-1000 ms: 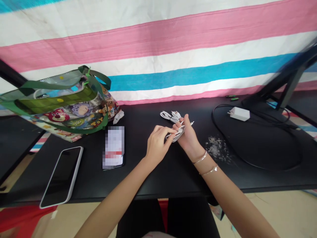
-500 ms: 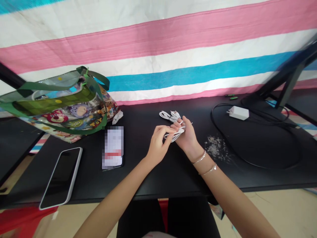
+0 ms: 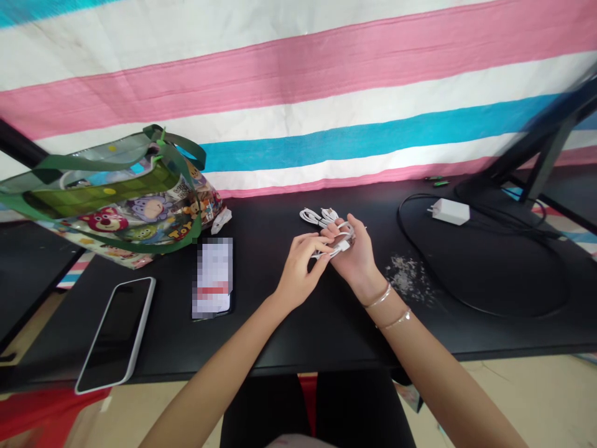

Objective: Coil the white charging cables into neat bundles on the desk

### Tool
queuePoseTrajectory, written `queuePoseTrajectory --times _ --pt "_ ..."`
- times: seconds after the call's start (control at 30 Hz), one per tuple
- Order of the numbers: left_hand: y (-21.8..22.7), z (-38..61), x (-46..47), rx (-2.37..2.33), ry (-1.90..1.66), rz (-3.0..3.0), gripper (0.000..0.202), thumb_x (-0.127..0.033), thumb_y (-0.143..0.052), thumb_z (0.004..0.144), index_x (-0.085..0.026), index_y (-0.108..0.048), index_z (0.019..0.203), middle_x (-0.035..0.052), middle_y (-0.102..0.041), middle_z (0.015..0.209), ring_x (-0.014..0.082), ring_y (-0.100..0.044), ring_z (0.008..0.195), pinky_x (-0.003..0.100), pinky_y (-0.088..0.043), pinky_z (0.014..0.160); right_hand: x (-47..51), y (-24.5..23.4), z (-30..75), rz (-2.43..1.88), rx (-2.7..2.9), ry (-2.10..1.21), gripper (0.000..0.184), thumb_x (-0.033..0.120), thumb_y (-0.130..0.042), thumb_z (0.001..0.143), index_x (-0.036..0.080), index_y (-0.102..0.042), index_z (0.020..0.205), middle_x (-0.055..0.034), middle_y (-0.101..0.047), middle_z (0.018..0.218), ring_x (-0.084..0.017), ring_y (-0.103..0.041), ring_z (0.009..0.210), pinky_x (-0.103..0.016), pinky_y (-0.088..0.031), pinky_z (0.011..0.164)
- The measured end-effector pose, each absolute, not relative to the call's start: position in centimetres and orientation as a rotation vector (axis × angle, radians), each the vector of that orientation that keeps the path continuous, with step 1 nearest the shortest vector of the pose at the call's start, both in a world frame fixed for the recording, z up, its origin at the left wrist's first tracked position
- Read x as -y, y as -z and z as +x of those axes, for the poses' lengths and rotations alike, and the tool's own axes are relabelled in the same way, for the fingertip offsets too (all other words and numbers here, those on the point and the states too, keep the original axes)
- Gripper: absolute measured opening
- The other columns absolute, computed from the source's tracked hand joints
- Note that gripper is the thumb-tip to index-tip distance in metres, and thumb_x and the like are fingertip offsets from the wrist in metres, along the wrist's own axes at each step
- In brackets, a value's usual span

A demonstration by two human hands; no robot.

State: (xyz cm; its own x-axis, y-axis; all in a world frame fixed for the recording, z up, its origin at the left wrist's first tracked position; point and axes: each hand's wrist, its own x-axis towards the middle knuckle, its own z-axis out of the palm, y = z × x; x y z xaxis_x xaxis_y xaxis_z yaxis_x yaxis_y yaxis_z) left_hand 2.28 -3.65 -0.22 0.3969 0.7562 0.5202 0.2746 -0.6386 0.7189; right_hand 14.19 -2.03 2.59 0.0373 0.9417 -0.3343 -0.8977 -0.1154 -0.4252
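right hand, palm up just above the black desk, is closed around a coiled white cable; left hand, touching it, pinches a strand of that cable between thumb and fingertips. a second cable bundle lies on the desk just behind them, a white charger well off to the right
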Motion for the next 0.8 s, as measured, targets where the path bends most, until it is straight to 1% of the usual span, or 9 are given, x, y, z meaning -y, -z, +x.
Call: queuePoseTrajectory --times 0.1,0.2,0.3,0.4,0.47,0.57,0.67,0.8 --pt "0.3 2.3 3.6 -0.875 -1.197 2.105 0.012 -0.022 -0.050 0.091 -0.020 -0.061 0.089 0.0073 -0.070 0.107 0.0206 -0.055 0.109 0.037 -0.046 0.095 2.0 -2.3 14.3 -0.620 0.152 -1.566 0.028 0.027 -0.059 0.080 0.021 -0.042 0.058 0.0076 -0.040 0.046 -0.007 -0.045 0.043 -0.018 -0.046 0.048" --pt "0.4 2.3 3.6 -0.869 -1.209 2.103 0.011 -0.022 -0.051 0.090 -0.020 -0.061 0.090 0.0078 -0.069 0.105 0.0202 -0.056 0.106 0.037 -0.047 0.093 2.0 -2.4 14.2 -0.654 0.135 -1.539 0.027 0.022 -0.057 0.079 0.020 -0.043 0.056 0.0078 -0.039 0.046 -0.006 -0.044 0.043 -0.018 -0.044 0.046" --pt "0.3 2.3 3.6 -0.878 -1.245 2.114 0.011 -0.022 -0.051 0.090 -0.020 -0.062 0.086 0.0078 -0.068 0.104 0.0197 -0.058 0.102 0.036 -0.047 0.091 2.0 -2.4 14.4 -0.701 0.110 -1.506 0.031 0.017 -0.053 0.080 0.020 -0.041 0.052 0.0076 -0.038 0.044 -0.006 -0.042 0.042 -0.016 -0.041 0.044" --pt "0.2 2.3 3.5 -0.890 -1.308 2.105 0.014 -0.023 -0.052 0.090 -0.019 -0.062 0.082 0.0084 -0.064 0.104 0.0188 -0.060 0.098 0.035 -0.048 0.088 1.8 -2.1 14.9 -0.705 0.127 -1.495 0.037 0.014 -0.056 0.078 0.020 -0.035 0.048 0.0083 -0.035 0.043 -0.005 -0.041 0.041 -0.017 -0.045 0.048" --pt "0.0 2.3 3.5 -0.866 -1.344 2.097 0.014 -0.023 -0.052 0.090 -0.019 -0.062 0.080 0.0075 -0.064 0.097 0.0179 -0.061 0.094 0.034 -0.048 0.085 1.8 -1.8 15.3 -0.690 0.133 -1.505 0.039 0.013 -0.058 0.077 0.020 -0.034 0.048 0.0085 -0.035 0.044 -0.005 -0.040 0.042 -0.018 -0.047 0.051" --pt "-0.2 2.3 3.5 -0.793 -1.343 2.094 0.013 -0.020 -0.051 0.090 -0.019 -0.059 0.080 0.0048 -0.065 0.085 0.0162 -0.061 0.084 0.031 -0.048 0.080 1.7 -1.7 15.9 -0.661 0.115 -1.535 0.040 0.014 -0.057 0.079 0.020 -0.032 0.048 0.0083 -0.034 0.044 -0.005 -0.038 0.041 -0.017 -0.047 0.051" --pt "-0.5 2.2 3.5 -0.754 -1.295 2.097 0.013 -0.018 -0.049 0.088 -0.019 -0.057 0.079 0.0039 -0.066 0.080 0.0161 -0.059 0.080 0.030 -0.048 0.076 1.7 -1.9 16.1 -0.635 0.149 -1.574 0.043 0.015 -0.059 0.078 0.020 -0.028 0.049 0.0087 -0.032 0.044 -0.005 -0.037 0.041 -0.017 -0.046 0.051" --pt "-0.9 1.9 3.5 -0.742 -1.234 2.121 0.018 -0.014 -0.043 0.085 -0.020 -0.052 0.071 0.0028 -0.066 0.074 0.0165 -0.058 0.077 0.029 -0.047 0.073 1.7 -2.2 15.9 -0.614 0.184 -1.560 0.044 0.013 -0.060 0.076 0.020 -0.025 0.050 0.0095 -0.027 0.045 -0.005 -0.033 0.041 -0.016 -0.044 0.048"
